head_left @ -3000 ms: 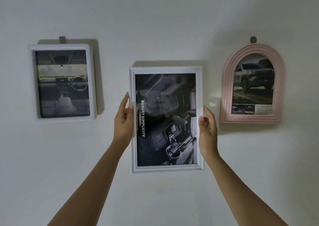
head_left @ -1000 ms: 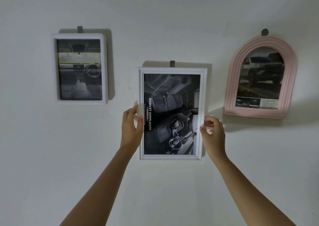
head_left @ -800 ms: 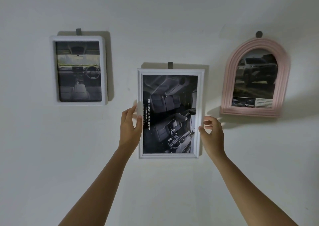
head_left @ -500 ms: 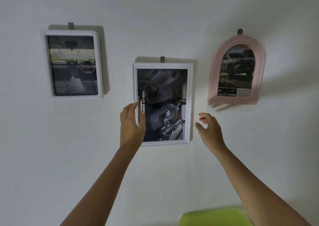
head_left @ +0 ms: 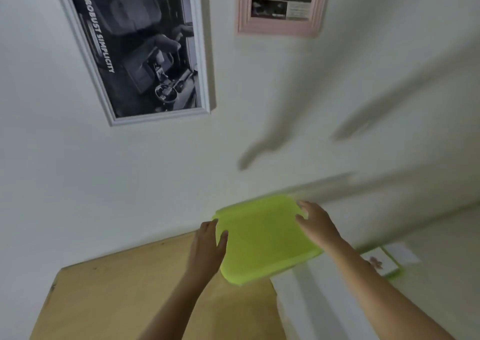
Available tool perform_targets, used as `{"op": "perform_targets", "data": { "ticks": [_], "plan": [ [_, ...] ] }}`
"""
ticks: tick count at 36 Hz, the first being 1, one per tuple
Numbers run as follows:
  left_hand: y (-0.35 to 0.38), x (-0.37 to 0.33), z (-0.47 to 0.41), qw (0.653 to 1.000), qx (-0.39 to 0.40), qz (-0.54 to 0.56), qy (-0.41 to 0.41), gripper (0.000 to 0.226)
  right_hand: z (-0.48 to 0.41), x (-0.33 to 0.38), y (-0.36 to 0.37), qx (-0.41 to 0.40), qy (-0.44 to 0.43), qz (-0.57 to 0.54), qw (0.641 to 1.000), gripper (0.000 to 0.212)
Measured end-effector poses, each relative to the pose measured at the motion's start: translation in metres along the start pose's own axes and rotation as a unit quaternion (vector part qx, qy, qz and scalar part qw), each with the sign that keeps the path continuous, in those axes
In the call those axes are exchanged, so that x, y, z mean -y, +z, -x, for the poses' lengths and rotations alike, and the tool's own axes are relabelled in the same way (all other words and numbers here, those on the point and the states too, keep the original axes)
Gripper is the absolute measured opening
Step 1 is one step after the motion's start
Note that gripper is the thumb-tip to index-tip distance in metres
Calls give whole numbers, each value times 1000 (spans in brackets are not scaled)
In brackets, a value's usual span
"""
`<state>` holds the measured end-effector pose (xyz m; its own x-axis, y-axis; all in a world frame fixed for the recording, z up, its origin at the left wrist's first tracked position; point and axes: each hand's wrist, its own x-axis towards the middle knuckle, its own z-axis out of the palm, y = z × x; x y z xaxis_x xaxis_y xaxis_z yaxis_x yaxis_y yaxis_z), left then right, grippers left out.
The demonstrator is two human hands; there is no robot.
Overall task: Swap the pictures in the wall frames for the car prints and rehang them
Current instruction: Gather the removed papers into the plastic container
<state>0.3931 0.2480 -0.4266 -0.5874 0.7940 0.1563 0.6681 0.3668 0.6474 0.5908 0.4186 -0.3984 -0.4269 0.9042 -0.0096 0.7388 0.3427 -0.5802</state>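
The fingers [head_left: 206, 229] of the left hand [head_left: 207, 249] lie nearly straight at the left edge of a green flat piece [head_left: 262, 243] by the desk [head_left: 117, 293]. The right hand [head_left: 318, 226] bends over its far corner; the grip is not clear. The white frame [head_left: 161, 115] with a car print hangs on the wall, with the pink frame [head_left: 278, 29] beside it.

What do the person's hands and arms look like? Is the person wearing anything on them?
The left hand and the right hand wear no gloves. No sleeves show, right down to the picture's edge. I see no watch, bracelet or rings, though the picture is blurry, so something small could be missed.
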Motion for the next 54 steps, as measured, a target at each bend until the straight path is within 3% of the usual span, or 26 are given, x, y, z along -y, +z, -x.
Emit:
{"op": "perform_targets", "data": {
  "ticks": [4, 11, 20, 29, 35, 42, 49, 54],
  "plan": [
    [57, 17, 14, 995, 45, -26, -89, 55, -8, -51, 20, 52, 52, 31, 997, 46],
    [117, 30, 27, 979, 32, 16, -201, 68, -31, -106, 57, 104, 58, 17, 993, 66],
    [136, 22, 26, 963, -70, 89, -246, 62, -35, -113, 81, 26, 80, -75, 994, 71],
    [125, 12, 19, 952, -113, 147, -244, 60, -43, -111, 72, -19, 116, -166, 979, 70],
    [114, 7, 17, 950, -111, 171, -237, 59, -33, -100, 69, -34, 96, -173, 980, 65],
    [83, 15, 22, 960, -120, 183, -175, 60, 2, -81, 69, -71, 96, -188, 975, 64],
    [19, 64, 62, 962, -136, 184, -146, 60, 64, -21, 98, -99, 66, -202, 972, 61],
    [-41, 125, 111, 951, -174, 176, -185, 59, 106, 42, 150, -46, 26, -205, 977, 62]
  ]
}}
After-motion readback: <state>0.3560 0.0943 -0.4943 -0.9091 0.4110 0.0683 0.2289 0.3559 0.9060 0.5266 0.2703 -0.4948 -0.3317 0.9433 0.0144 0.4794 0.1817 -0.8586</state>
